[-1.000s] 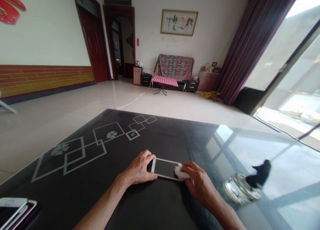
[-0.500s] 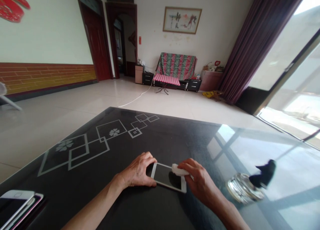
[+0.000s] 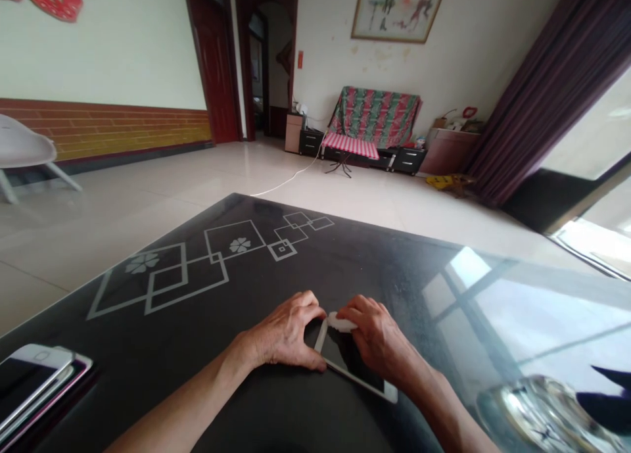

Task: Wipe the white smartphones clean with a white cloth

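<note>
A white-framed smartphone [image 3: 341, 356] lies flat, dark screen up, on the black glossy table [image 3: 276, 413]. My left hand [image 3: 290, 331] grips its left end, thumb on the near edge and fingers at the far edge. Pinched in the fingers of my right hand [image 3: 377, 338] is a folded white wipe [image 3: 341, 322], pressed on the screen near the far left corner. That hand covers much of the phone's right part.
Several stacked phones [image 3: 42, 381] lie at the table's left edge. A clear glass ashtray [image 3: 539, 407] stands at the right, blurred, with a black object [image 3: 604, 404] on it. A white chair [image 3: 24, 144] stands beyond the table on the left.
My right hand has slid the wipe from the phone's middle-right far edge towards its left end. The left hand keeps its hold. The view has turned left and tipped down.
</note>
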A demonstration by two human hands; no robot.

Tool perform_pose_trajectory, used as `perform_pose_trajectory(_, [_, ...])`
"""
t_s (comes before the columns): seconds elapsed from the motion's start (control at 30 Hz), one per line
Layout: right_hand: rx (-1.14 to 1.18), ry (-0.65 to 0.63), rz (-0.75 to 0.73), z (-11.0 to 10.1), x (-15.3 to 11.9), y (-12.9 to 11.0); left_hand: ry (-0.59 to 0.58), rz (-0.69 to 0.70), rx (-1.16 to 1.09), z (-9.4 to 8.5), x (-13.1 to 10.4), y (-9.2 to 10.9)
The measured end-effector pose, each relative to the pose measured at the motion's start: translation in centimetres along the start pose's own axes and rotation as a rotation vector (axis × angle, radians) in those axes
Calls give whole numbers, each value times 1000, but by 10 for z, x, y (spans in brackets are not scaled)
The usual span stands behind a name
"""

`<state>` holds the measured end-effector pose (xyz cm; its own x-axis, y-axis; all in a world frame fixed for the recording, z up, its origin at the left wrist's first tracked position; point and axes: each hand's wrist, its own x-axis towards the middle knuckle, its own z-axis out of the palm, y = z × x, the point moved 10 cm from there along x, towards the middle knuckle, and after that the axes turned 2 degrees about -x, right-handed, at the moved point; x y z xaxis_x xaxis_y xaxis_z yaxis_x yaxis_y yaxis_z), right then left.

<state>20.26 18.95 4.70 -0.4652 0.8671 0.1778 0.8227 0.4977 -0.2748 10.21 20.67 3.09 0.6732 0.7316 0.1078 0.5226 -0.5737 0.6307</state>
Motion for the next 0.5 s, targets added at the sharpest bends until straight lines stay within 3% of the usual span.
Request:
perform_pose_trajectory(0.17, [-85, -33, 32, -5, -10, 0, -3, 17, 51, 0, -1, 5])
perform_pose_trajectory(0.4, [-141, -64, 74, -21, -52, 27, -1, 33, 66, 0, -1, 5])
perform_pose_trajectory(0.5, [-143, -55, 77, -23, -58, 30, -12, 18, 49, 0, 0, 3])
